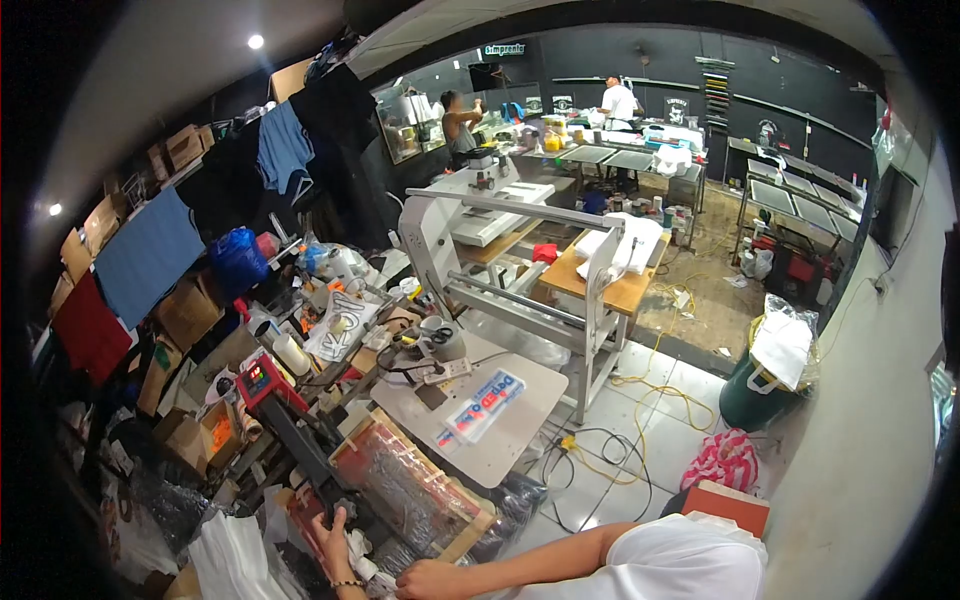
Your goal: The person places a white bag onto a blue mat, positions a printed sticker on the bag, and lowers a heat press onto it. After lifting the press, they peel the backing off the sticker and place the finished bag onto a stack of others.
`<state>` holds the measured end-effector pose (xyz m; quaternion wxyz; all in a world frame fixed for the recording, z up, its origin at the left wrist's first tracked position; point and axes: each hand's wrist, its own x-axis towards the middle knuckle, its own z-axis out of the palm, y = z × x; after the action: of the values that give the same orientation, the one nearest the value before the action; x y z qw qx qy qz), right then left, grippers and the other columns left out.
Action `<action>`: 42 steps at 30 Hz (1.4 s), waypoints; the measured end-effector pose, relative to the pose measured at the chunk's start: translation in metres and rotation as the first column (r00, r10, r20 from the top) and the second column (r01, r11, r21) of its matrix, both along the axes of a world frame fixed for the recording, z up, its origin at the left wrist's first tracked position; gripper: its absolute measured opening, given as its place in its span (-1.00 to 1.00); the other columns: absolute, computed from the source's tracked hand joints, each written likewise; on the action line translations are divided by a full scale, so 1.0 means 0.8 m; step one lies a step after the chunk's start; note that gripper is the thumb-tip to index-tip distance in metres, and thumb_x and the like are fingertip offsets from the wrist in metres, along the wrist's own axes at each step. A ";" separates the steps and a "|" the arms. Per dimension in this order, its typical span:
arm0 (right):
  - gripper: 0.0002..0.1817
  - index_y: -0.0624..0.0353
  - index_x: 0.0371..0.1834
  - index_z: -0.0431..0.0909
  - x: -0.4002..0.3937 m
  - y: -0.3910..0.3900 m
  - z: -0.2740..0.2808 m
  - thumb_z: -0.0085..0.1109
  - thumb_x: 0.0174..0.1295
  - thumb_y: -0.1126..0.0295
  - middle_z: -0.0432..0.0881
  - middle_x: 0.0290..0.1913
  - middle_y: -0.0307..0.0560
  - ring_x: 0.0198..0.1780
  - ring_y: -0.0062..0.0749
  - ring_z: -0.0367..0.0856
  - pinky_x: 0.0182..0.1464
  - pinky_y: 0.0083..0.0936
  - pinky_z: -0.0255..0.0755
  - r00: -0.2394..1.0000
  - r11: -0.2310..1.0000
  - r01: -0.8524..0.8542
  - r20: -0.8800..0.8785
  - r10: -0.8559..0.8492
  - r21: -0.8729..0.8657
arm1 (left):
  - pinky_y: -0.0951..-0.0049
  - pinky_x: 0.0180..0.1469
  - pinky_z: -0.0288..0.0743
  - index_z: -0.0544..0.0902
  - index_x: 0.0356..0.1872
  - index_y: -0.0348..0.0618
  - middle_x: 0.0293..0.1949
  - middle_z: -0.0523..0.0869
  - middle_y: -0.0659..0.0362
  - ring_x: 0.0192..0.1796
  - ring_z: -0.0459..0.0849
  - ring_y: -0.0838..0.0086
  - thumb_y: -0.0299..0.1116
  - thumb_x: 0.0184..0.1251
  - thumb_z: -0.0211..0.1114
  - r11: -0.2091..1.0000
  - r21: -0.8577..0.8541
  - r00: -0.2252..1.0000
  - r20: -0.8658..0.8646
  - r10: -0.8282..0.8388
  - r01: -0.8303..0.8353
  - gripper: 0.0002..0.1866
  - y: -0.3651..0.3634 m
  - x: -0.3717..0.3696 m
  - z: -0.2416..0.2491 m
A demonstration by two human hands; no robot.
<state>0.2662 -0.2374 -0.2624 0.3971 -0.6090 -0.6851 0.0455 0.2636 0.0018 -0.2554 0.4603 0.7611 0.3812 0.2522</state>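
Observation:
My left hand (335,548), with a beaded bracelet at its wrist, is at the bottom of the head view. Its thumb and fingers are apart, close to the dark arm (312,455) of a press with a red control box (262,380). My right hand (428,580) reaches in from the right with curled fingers, beside crumpled white material (362,560); what it grips is hidden. Just beyond both hands, a wood-framed screen (462,535) lies tilted, partly under clear plastic.
A pale board (530,400) ahead carries a printed sheet (485,405), a power strip (447,372) and a grey cup (445,342). A white metal frame (520,300) stands behind. Cables (600,450) cross the tiled floor. Clutter (330,320) fills the left. Two people work farther back.

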 end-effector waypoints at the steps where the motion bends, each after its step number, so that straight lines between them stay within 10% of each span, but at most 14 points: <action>1: -0.61 0.15 -0.44 0.68 0.000 0.000 0.000 0.22 0.29 0.03 0.69 -0.42 0.06 -0.37 0.09 0.69 -0.31 -0.06 0.55 1.000 1.000 -0.002 0.000 0.002 0.000 | 0.32 0.20 0.42 0.51 0.12 -0.30 0.02 0.61 0.08 0.04 0.54 0.33 0.06 0.31 0.54 1.000 0.018 1.000 -0.009 0.009 -0.009 -0.33 0.000 0.000 0.000; 42: -0.64 0.11 -0.44 0.67 -0.002 0.003 -0.006 0.22 0.28 0.05 0.69 -0.47 0.04 -0.44 0.06 0.69 -0.39 -0.08 0.54 1.000 0.999 0.030 -0.001 -0.030 -0.010 | 0.27 0.21 0.43 0.57 0.08 -0.31 0.02 0.66 0.06 0.07 0.58 0.31 0.19 0.40 0.39 0.981 0.189 0.985 -0.156 0.078 -0.048 -0.34 0.000 -0.004 0.001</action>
<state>0.2646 -0.2352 -0.2673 0.3949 -0.6213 -0.6754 0.0433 0.2601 0.0021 -0.2545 0.3470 0.8060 0.4164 0.2379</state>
